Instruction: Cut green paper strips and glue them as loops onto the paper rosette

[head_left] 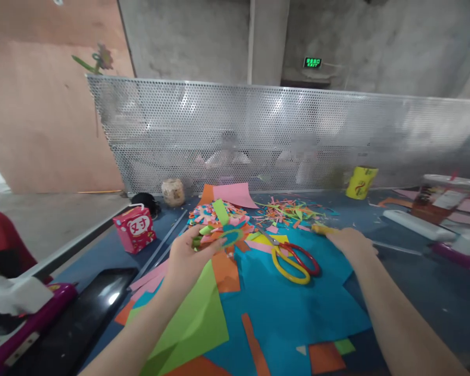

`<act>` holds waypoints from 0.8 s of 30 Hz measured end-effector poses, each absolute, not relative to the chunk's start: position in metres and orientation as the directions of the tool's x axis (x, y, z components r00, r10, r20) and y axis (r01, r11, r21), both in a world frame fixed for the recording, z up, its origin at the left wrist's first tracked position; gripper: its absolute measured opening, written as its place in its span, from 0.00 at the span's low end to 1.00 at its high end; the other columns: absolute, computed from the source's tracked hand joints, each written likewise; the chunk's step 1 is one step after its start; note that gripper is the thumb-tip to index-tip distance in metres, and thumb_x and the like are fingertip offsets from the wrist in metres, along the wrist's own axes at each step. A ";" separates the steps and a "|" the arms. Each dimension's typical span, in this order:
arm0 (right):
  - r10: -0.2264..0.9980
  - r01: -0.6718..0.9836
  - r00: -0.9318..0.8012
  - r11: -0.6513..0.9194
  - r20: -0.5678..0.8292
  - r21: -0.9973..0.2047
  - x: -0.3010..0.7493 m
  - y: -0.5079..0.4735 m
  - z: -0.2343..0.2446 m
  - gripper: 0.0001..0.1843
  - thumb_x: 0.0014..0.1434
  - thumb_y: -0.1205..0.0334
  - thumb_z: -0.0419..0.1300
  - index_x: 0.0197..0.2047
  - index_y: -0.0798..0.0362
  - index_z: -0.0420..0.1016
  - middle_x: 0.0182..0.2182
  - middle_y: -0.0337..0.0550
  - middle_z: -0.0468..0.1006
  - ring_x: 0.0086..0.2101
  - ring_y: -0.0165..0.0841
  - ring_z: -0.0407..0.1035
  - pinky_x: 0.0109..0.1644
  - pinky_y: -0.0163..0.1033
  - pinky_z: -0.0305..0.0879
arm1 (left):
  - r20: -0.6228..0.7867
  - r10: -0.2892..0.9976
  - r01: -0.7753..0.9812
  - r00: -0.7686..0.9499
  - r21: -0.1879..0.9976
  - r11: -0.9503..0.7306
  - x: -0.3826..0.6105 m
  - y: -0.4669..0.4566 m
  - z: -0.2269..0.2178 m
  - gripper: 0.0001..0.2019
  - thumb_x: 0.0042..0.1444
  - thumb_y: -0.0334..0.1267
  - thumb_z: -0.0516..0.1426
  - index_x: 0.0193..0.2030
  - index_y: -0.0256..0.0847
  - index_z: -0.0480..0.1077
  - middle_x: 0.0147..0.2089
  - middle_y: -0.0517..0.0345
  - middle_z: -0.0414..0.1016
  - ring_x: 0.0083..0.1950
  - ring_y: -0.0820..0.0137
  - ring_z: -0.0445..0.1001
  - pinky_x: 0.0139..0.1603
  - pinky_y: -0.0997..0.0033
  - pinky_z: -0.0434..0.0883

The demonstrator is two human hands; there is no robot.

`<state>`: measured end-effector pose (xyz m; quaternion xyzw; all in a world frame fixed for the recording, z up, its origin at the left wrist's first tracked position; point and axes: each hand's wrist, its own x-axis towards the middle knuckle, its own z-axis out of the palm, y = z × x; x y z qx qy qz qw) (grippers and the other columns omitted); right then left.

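Observation:
My left hand (pixel 190 253) pinches a paper flower (pixel 232 237) with a blue centre, a green ring and orange, pink and green petals around it. Over to the right, my right hand (pixel 350 243) closes its fingers on a small yellow stick-like object (pixel 321 230); its exact kind is unclear. Between the hands, scissors (pixel 292 261) with one red and one yellow handle loop rest on sheets of blue paper (pixel 297 308). Green paper (pixel 196 318) spreads beneath my left forearm, and orange paper (pixel 225 271) lies beside it.
Paper clippings (pixel 292 210) are heaped toward the perforated metal divider (pixel 258 136). On the left are a red carton (pixel 135 230), a dark tablet-like slab (pixel 97 297) and a purple power strip (pixel 58 303). A yellow roll (pixel 361 183) and a drink cup (pixel 438 201) stand right.

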<state>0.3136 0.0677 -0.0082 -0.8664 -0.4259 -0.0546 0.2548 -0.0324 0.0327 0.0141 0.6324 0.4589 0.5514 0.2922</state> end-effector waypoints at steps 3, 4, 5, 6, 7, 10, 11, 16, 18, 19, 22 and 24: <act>0.747 0.809 0.567 -0.426 0.348 -0.405 0.289 0.064 0.002 0.28 0.50 0.49 0.53 0.43 0.67 0.69 0.43 0.77 0.67 0.46 0.64 0.61 0.40 0.69 0.53 | 0.265 0.963 0.023 0.054 0.963 -0.267 -0.029 0.034 0.012 0.14 0.37 0.38 0.63 0.33 0.38 0.71 0.32 0.59 0.77 0.32 0.70 0.74 0.35 0.72 0.70; 0.811 0.872 0.436 -0.272 0.390 -0.408 0.277 0.062 0.006 0.26 0.53 0.49 0.50 0.44 0.65 0.68 0.45 0.72 0.67 0.48 0.59 0.61 0.44 0.65 0.55 | 0.234 0.969 -0.022 0.079 0.972 -0.233 -0.028 0.034 0.011 0.14 0.37 0.37 0.64 0.34 0.37 0.71 0.32 0.59 0.77 0.32 0.70 0.74 0.36 0.72 0.71; 0.865 0.907 0.268 -0.078 0.424 -0.414 0.263 0.060 0.009 0.23 0.56 0.51 0.48 0.46 0.61 0.68 0.46 0.64 0.69 0.48 0.51 0.62 0.47 0.58 0.58 | 0.211 0.972 -0.055 0.099 0.977 -0.207 -0.027 0.034 0.011 0.15 0.37 0.37 0.64 0.34 0.37 0.71 0.33 0.58 0.77 0.33 0.70 0.75 0.38 0.71 0.71; 0.890 0.908 0.144 0.054 0.432 -0.415 0.248 0.056 0.011 0.20 0.57 0.52 0.47 0.45 0.54 0.68 0.45 0.53 0.72 0.47 0.42 0.65 0.47 0.49 0.61 | 0.198 0.974 -0.074 0.115 0.979 -0.190 -0.026 0.033 0.010 0.15 0.36 0.36 0.64 0.34 0.36 0.71 0.33 0.58 0.77 0.33 0.70 0.75 0.39 0.70 0.71; 0.899 0.881 -0.012 0.217 0.438 -0.421 0.233 0.053 0.012 0.17 0.57 0.52 0.47 0.45 0.50 0.68 0.43 0.46 0.73 0.44 0.37 0.67 0.46 0.44 0.64 | 0.195 0.973 -0.080 0.125 0.979 -0.186 -0.025 0.033 0.009 0.15 0.36 0.36 0.64 0.34 0.36 0.71 0.33 0.58 0.77 0.33 0.70 0.75 0.39 0.70 0.71; 0.747 0.582 -0.361 0.648 0.558 -0.491 0.191 0.040 0.008 0.20 0.52 0.54 0.57 0.47 0.52 0.66 0.43 0.47 0.73 0.43 0.37 0.68 0.44 0.42 0.66 | 0.237 0.958 -0.060 0.159 0.971 -0.230 -0.024 0.031 0.007 0.14 0.39 0.37 0.63 0.34 0.36 0.70 0.30 0.59 0.76 0.31 0.70 0.74 0.36 0.71 0.72; 0.721 0.543 -0.366 0.679 0.589 -0.494 0.181 0.036 0.006 0.21 0.50 0.54 0.59 0.47 0.52 0.66 0.42 0.47 0.74 0.41 0.36 0.69 0.43 0.41 0.66 | 0.260 0.949 -0.043 0.179 0.966 -0.256 -0.024 0.030 0.007 0.13 0.39 0.38 0.63 0.33 0.37 0.69 0.29 0.60 0.76 0.30 0.70 0.74 0.34 0.71 0.72; 0.761 0.518 -0.260 0.630 0.595 -0.579 0.165 0.028 0.001 0.10 0.50 0.58 0.59 0.37 0.53 0.71 0.32 0.41 0.76 0.33 0.34 0.71 0.34 0.36 0.67 | 0.546 0.828 0.276 0.126 0.783 -0.558 -0.026 0.021 0.013 0.16 0.43 0.40 0.61 0.38 0.38 0.65 0.37 0.54 0.73 0.38 0.65 0.73 0.35 0.65 0.70; 0.763 0.531 -0.231 0.619 0.603 -0.579 0.169 0.029 0.002 0.08 0.51 0.60 0.59 0.35 0.52 0.71 0.30 0.40 0.76 0.31 0.33 0.71 0.33 0.35 0.67 | 0.815 0.579 0.530 0.003 0.490 -0.692 -0.028 0.016 0.017 0.26 0.40 0.40 0.63 0.47 0.39 0.62 0.46 0.49 0.68 0.47 0.61 0.68 0.41 0.61 0.68; 0.750 0.541 -0.213 0.625 0.626 -0.564 0.171 0.030 0.002 0.07 0.51 0.60 0.59 0.35 0.52 0.71 0.29 0.39 0.76 0.30 0.32 0.70 0.32 0.35 0.66 | 0.923 0.385 0.639 -0.016 0.305 -0.706 -0.030 0.013 0.019 0.30 0.37 0.40 0.65 0.48 0.40 0.60 0.47 0.49 0.66 0.49 0.60 0.66 0.44 0.60 0.67; 0.597 0.541 -0.205 0.730 0.775 -0.419 0.176 0.031 0.001 0.04 0.53 0.62 0.58 0.34 0.51 0.70 0.27 0.40 0.74 0.30 0.31 0.69 0.31 0.34 0.66 | 0.984 -0.079 0.774 0.159 -0.173 -0.610 -0.034 0.006 0.022 0.28 0.31 0.40 0.67 0.42 0.43 0.63 0.43 0.54 0.68 0.46 0.63 0.66 0.47 0.61 0.63; 0.435 0.510 -0.253 0.819 0.864 -0.263 0.178 0.030 0.000 0.04 0.54 0.66 0.57 0.36 0.51 0.69 0.30 0.41 0.74 0.33 0.31 0.68 0.36 0.35 0.66 | 0.938 -0.153 0.749 0.311 -0.341 -0.568 -0.034 0.002 0.023 0.24 0.33 0.40 0.67 0.39 0.43 0.65 0.40 0.57 0.70 0.45 0.64 0.67 0.48 0.62 0.62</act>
